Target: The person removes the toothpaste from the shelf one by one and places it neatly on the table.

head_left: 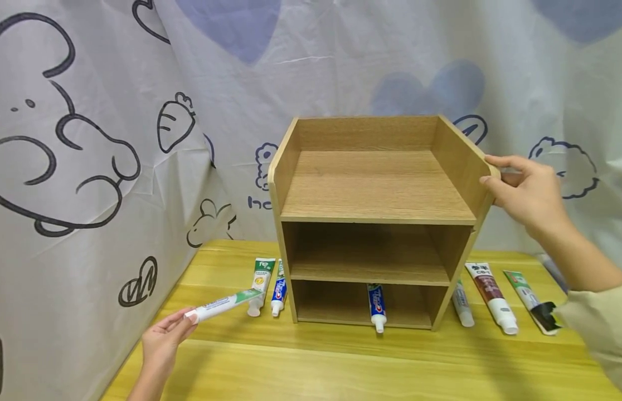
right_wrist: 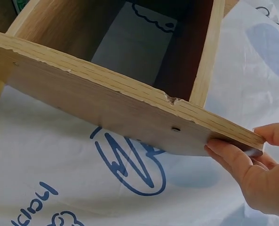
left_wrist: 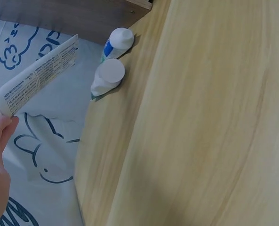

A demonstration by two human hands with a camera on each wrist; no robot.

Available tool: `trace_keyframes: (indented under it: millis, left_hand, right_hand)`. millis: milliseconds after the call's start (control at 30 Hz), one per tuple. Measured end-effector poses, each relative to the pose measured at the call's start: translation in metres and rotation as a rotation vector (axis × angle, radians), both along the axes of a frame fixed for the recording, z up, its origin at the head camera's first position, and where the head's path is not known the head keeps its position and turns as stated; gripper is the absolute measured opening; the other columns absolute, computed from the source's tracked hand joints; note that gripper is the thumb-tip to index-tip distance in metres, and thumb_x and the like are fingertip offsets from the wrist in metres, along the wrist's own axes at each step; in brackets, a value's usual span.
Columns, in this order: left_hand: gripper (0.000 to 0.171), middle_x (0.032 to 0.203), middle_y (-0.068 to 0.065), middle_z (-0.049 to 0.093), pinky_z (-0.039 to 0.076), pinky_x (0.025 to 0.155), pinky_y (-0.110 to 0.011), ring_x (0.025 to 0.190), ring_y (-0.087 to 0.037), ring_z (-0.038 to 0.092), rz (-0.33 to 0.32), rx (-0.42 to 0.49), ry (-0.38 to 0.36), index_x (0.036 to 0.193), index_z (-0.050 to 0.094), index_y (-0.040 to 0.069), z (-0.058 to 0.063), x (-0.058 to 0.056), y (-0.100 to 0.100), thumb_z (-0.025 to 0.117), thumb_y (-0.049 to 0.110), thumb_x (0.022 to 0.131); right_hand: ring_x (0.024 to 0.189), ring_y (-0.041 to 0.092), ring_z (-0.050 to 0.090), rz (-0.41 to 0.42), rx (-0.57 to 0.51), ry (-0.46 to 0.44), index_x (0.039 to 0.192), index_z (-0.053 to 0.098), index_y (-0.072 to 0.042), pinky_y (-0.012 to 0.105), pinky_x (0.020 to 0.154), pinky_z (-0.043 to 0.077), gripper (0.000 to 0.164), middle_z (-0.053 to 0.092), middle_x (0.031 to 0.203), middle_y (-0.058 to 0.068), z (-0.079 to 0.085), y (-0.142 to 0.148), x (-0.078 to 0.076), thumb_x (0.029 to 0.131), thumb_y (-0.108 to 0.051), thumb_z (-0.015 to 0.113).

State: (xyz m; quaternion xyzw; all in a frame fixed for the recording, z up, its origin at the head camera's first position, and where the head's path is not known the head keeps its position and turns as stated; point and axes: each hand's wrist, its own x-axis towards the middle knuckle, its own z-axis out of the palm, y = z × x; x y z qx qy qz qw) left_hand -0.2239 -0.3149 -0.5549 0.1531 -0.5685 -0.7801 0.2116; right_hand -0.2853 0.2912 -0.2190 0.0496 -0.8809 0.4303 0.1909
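Observation:
My left hand [head_left: 163,340] pinches a white and green toothpaste tube [head_left: 227,304] by its cap end, above the table's left part. Small print covers the side of that tube [left_wrist: 40,77] facing the left wrist camera. My right hand [head_left: 534,192] grips the upper front edge of the right side panel of a wooden shelf [head_left: 381,220], thumb on one face and fingers on the other. In the right wrist view the panel's edge [right_wrist: 125,92] looks chipped. On the shelf's lowest level lies a blue toothpaste tube [head_left: 377,306], its white cap poking out in front.
Left of the shelf lie a green and white tube [head_left: 261,284] and a blue tube [head_left: 278,292]. To its right are a white-capped tube [head_left: 462,305], a maroon and white tube [head_left: 493,295] and a green one [head_left: 524,292] with a black object [head_left: 544,316] over it. A printed curtain [head_left: 341,67] hangs behind.

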Motion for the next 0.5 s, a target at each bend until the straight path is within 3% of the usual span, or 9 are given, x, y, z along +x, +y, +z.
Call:
trace_keyframes:
  millis: [200, 333, 400, 433, 500]
  left_hand:
    - [0.028, 0.089, -0.001, 0.074, 0.058, 0.074, -0.029, 0.083, -0.015, 0.071, 0.04, -0.021, -0.02, 0.098, 0.071, 0.002, -0.003, -0.005, 0.012, 0.077, 0.0, 0.071]
    - [0.029, 0.087, -0.001, 0.074, 0.058, 0.073, -0.028, 0.082, -0.015, 0.071, 0.105, -0.017, -0.033, 0.097, 0.071, 0.002, -0.004, -0.009, 0.018, 0.078, 0.001, 0.069]
    - [0.029, 0.086, -0.001, 0.074, 0.058, 0.072, -0.028, 0.081, -0.015, 0.071, 0.151, 0.002, -0.043, 0.095, 0.071, 0.002, -0.005, -0.011, 0.021, 0.08, 0.001, 0.067]
    - [0.03, 0.085, -0.001, 0.074, 0.058, 0.071, -0.028, 0.08, -0.014, 0.071, 0.171, 0.008, -0.047, 0.095, 0.071, 0.002, -0.006, -0.012, 0.022, 0.08, 0.001, 0.066]
    - [0.031, 0.084, -0.001, 0.074, 0.058, 0.071, -0.027, 0.08, -0.013, 0.071, 0.211, 0.009, -0.056, 0.094, 0.072, 0.003, -0.007, -0.015, 0.025, 0.082, 0.003, 0.065]
  right_hand:
    - [0.066, -0.02, 0.051, 0.027, -0.029, -0.067, 0.136, 0.044, -0.001, 0.008, 0.061, 0.055, 0.052, 0.047, 0.126, 0.035, -0.001, 0.008, -0.018, 0.09, -0.023, 0.056]
    - [0.067, -0.019, 0.052, 0.035, -0.029, -0.084, 0.135, 0.045, -0.002, 0.01, 0.062, 0.056, 0.052, 0.06, 0.117, 0.013, -0.003, 0.012, -0.026, 0.089, -0.023, 0.058]
    - [0.068, -0.019, 0.052, 0.038, -0.019, -0.088, 0.135, 0.046, -0.002, 0.01, 0.062, 0.056, 0.052, 0.06, 0.116, 0.01, -0.004, 0.013, -0.031, 0.089, -0.023, 0.058]
    - [0.068, -0.019, 0.052, 0.043, -0.02, -0.089, 0.135, 0.045, -0.002, 0.01, 0.062, 0.056, 0.052, 0.06, 0.116, 0.01, -0.004, 0.014, -0.033, 0.089, -0.023, 0.058]
    - [0.068, -0.02, 0.051, 0.058, -0.017, -0.092, 0.136, 0.044, -0.002, 0.01, 0.062, 0.055, 0.052, 0.057, 0.123, 0.022, -0.004, 0.013, -0.037, 0.09, -0.023, 0.057]
